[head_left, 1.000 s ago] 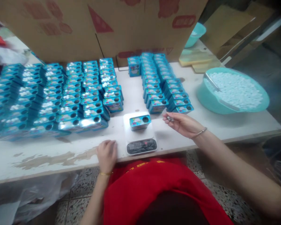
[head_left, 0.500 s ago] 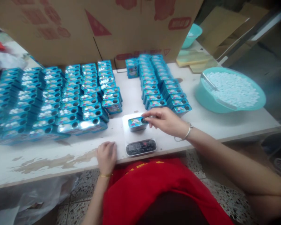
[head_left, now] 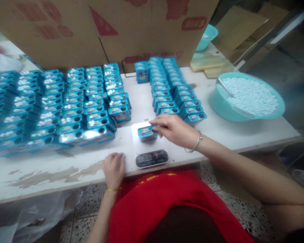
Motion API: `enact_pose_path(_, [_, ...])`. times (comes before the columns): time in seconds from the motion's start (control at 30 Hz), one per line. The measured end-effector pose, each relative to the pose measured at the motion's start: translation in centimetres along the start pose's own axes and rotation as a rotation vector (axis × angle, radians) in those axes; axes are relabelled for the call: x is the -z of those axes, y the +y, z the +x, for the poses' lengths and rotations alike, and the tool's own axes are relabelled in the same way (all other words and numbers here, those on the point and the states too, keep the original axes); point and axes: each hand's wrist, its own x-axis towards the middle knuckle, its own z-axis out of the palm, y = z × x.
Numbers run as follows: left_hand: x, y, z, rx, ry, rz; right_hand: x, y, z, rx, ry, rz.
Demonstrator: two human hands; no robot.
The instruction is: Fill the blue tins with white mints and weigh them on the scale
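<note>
While pinching small blue rectangular tin (head_left: 145,132) on white digital scale (head_left: 150,148), right hand (head_left: 176,130) risks skewing reading; left hand (head_left: 114,168), at seven o'clock, loosely curled, empty.

Rows of blue tins (head_left: 53,104) fill the table (head_left: 243,135); a teal basin (head_left: 245,101) holds white pellets (head_left: 250,94).

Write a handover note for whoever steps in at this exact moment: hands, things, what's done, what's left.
Right hand: fingers at the hole end of the tin on the scale; whether it grips cannot be told.
Left hand: curled on the table edge, holding nothing visible.
Left rows: many tins show white pieces at their holes.
Right rows: holes look dark.
Basin at right holds white pieces.
Done: part of the left rows filled. Left: the tin on the scale, the right rows.
</note>
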Motion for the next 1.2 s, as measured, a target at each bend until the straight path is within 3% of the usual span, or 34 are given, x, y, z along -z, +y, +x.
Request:
enact_pose_path(0.17, [-0.1,0.1,0.0,-0.007,0.001,0.009,0.1,0.0,0.1,-0.022,0.075,0.191])
enact_pose_path(0.3, [-0.1,0.0,0.0,-0.014,0.005,-0.004,1.0,0.8,-0.6,-0.266,0.185,0.599])
enact_pose_path(0.43, [-0.1,0.0,0.1,-0.005,-0.002,-0.01,1.2,3.4,-2.9,-0.496,0.306,0.965])
enact_pose_path(0.6, [-0.1,0.0,0.0,0.004,-0.016,-0.02,0.1,6.3,-6.5,-0.649,0.314,1.026])
enact_pose_path(0.77, [0.0,0.2,0.1,0.007,-0.01,-0.013,-0.5,5.2,-6.9,-0.557,0.26,0.86])
enact_pose_path(1.0, [0.1,0.2,0.2,-0.01,0.001,-0.011,-0.8,1.0,-2.9,-0.226,0.154,0.663])
enact_pose_path(1.2, [0.0,0.1,0.3,-0.027,0.01,-0.001,-1.9,0.9,-0.7,-0.134,0.096,0.575])
